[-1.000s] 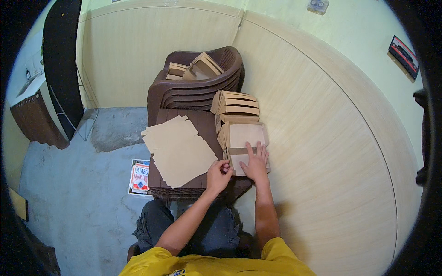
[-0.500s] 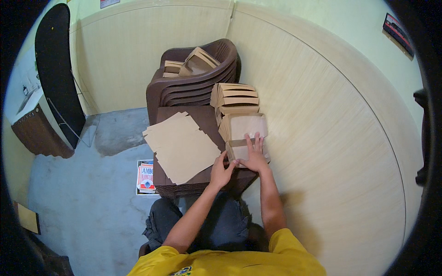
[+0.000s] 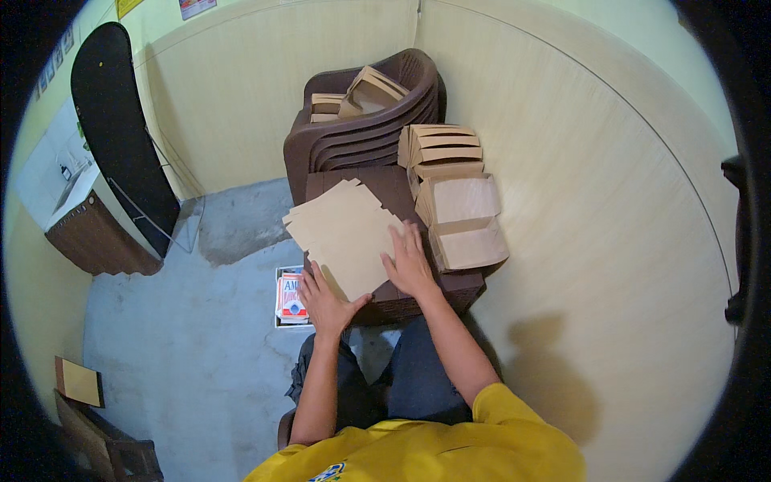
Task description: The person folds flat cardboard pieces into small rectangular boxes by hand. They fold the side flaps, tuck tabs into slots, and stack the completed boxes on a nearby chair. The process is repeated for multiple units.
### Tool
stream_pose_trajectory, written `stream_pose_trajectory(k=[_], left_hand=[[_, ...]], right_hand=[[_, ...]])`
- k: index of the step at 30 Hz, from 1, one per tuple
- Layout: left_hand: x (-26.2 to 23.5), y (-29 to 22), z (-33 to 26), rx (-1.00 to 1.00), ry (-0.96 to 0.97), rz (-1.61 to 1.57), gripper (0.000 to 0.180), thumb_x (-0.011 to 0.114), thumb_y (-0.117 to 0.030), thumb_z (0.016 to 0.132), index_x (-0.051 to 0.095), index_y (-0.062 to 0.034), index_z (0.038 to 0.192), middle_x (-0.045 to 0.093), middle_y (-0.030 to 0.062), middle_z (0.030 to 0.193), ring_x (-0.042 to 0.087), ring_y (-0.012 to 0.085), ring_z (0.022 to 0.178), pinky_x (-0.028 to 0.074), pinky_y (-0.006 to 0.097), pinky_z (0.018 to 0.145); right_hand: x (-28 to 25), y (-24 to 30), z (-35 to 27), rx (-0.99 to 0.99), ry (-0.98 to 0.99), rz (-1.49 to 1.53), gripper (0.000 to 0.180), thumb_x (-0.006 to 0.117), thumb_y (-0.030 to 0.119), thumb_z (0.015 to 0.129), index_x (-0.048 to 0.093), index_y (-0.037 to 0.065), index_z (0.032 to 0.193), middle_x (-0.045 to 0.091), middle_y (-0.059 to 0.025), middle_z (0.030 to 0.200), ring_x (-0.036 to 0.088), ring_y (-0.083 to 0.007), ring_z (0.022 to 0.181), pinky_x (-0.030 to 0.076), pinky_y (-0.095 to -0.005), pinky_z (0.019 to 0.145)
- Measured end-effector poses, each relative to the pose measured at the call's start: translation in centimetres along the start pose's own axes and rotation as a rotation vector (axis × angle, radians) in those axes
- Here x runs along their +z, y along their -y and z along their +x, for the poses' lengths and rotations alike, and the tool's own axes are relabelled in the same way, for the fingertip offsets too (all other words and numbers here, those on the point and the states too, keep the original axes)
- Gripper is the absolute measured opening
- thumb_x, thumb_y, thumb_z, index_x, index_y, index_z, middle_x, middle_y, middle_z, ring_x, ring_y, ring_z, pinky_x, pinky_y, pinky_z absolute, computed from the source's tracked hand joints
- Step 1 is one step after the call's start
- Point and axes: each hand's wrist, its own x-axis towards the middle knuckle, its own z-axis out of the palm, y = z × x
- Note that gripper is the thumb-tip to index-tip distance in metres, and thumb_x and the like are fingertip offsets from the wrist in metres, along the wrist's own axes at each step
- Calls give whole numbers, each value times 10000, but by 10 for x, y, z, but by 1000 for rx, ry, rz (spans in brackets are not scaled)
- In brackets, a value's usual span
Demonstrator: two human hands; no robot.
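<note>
Flat brown cardboard blanks (image 3: 341,233) with notched edges lie stacked on a dark brown table-like surface (image 3: 393,307). My left hand (image 3: 328,307) is at the near left edge of the blanks, its fingers apart and thumb out. Along their right edge rests my right hand (image 3: 409,263), fingers spread with the tips on the cardboard. Neither hand grips anything that I can see. To the right of my right hand sits a nested row of folded cardboard boxes (image 3: 466,221), the nearest with its lid up and pale inside showing.
More folded boxes (image 3: 442,151) stand behind, against the wood-panelled wall (image 3: 586,241). Stacked brown plastic chairs (image 3: 361,145) at the back hold further boxes (image 3: 373,92). On the floor to the left are a white box of printed packs (image 3: 291,299), a black board (image 3: 120,128) and a brown-skirted counter (image 3: 100,229).
Both hands have left the nearest folded box and moved left to the stack of flat blanks. The box stays at the end of its row. The view has shifted.
</note>
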Motion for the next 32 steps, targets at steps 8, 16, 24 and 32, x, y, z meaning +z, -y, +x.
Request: stream_pose_trajectory(k=[8,16,24,32], left_hand=[[-1,35,6,183,-1,-240,1253,1012,-510,586,443,29,1564,500,283,1596,404,452,1538,339,534,1267],[-17,88,29,380,147,-282,803,987,-369,669,735,-42,1357,480,289,1632,406,411,1566,374,490,1260],[-6,85,3,334,37,-374,576,928,-322,795,783,-59,1285,518,228,1623,432,395,1549,372,476,1261],[-12,70,-14,539,-63,-181,369,820,-269,928,793,-98,1254,545,117,1624,439,368,1538,326,549,1273]], right_hand=[[-2,-1,24,310,427,-161,793,638,544,1027,445,-5,1565,532,-321,1398,490,-480,1319,426,-596,1132],[-48,18,-56,187,325,63,662,776,464,955,642,-19,1388,520,-304,1387,494,-463,1306,477,-554,1098],[-61,-8,-78,-8,288,264,525,884,260,864,759,164,1365,471,-168,1645,472,-416,1377,472,-465,1143],[-48,-21,-72,-88,384,113,448,745,129,970,725,207,1411,553,-108,1610,411,-415,1496,424,-500,1201]])
